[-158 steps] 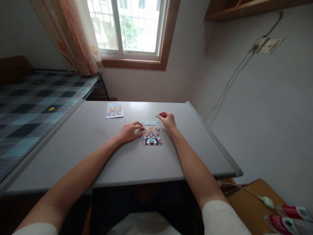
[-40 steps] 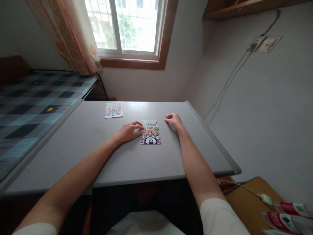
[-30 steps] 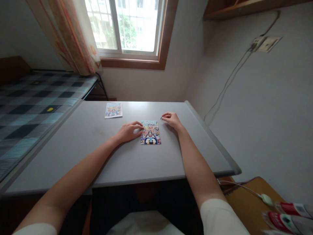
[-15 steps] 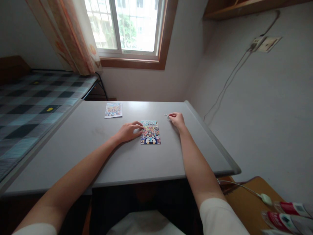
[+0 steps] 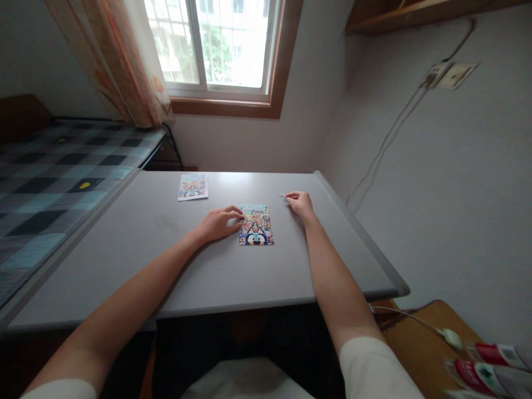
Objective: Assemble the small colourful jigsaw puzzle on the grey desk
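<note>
A colourful jigsaw puzzle (image 5: 256,226) with a blue cartoon dog's face along its bottom lies flat on the grey table, with a few gaps near its upper part. My left hand (image 5: 220,221) rests at the puzzle's left edge, fingers apart and curved, the tips touching the border. To the right and farther back, my right hand (image 5: 300,203) has its thumb and fingertips pinched together beside a small pile of loose puzzle pieces (image 5: 282,196). Whatever sits between those fingertips is too small to make out.
A printed picture sheet (image 5: 193,187) like the puzzle lies at the back left of the table (image 5: 166,277). A bed (image 5: 75,160) stands at the left. To the right are a wall with cords (image 5: 384,143) and a low wooden surface with bottles (image 5: 477,374).
My right hand has shifted very slightly at the loose pieces. My left hand and the puzzle have stayed in place.
</note>
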